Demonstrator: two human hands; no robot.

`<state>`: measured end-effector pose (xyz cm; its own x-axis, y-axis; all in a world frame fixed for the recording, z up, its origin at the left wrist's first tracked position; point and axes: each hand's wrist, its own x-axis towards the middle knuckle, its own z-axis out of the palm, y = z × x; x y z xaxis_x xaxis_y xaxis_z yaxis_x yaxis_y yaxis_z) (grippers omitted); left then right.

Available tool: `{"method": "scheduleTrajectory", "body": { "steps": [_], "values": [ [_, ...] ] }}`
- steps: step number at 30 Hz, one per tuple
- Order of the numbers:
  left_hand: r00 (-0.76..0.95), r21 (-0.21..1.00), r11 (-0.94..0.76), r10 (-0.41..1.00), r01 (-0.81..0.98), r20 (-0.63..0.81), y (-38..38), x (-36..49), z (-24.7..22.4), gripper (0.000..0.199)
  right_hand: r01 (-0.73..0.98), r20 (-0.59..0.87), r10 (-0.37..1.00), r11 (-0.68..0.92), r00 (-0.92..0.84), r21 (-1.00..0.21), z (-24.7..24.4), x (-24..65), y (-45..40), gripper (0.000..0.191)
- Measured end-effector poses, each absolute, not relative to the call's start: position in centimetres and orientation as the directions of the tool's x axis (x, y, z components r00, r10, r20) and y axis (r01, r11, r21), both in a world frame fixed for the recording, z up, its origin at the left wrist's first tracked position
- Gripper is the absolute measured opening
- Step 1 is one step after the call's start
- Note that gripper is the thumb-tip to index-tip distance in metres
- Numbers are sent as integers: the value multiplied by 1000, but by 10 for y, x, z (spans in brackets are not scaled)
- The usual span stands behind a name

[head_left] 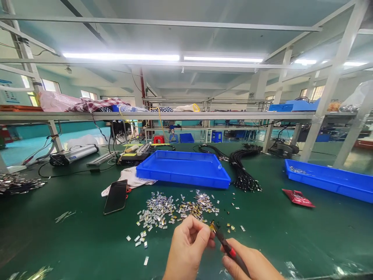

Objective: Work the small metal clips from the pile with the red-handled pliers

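Observation:
My left hand (pixel 186 249) pinches a tiny metal piece at its fingertips, low in the middle of the view. My right hand (pixel 250 262) grips a slim dark tool with a red band (pixel 225 245), whose tip meets the piece at the left fingertips. Just beyond both hands, several small shiny metal parts (pixel 171 212) lie scattered on the green table (pixel 72 241).
A black phone (pixel 115 196) lies left of the parts beside a white cloth (pixel 132 177). A blue tray (pixel 183 168) sits behind them, another blue tray (pixel 329 177) at right. Black cable bundles (pixel 241 167), a red packet (pixel 297 197), and tools at the back left.

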<state>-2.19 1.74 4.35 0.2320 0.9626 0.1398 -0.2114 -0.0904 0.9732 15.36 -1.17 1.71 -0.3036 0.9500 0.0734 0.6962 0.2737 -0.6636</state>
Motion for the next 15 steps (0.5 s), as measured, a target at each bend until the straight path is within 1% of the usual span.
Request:
{"method": "scheduleTrajectory", "body": {
  "steps": [5,8,15],
  "values": [
    [271,977,-85,953,-193,137,19,-20,46,29,691,52,944,276,-327,-668,28,157,-15,38],
    [263,977,-75,956,-201,128,20,-17,44,29,680,35,945,260,-326,-685,32,159,-16,36],
    [268,981,-85,954,-174,131,22,-11,40,28,678,90,952,274,-294,-682,38,157,-17,37]
  ]
}}
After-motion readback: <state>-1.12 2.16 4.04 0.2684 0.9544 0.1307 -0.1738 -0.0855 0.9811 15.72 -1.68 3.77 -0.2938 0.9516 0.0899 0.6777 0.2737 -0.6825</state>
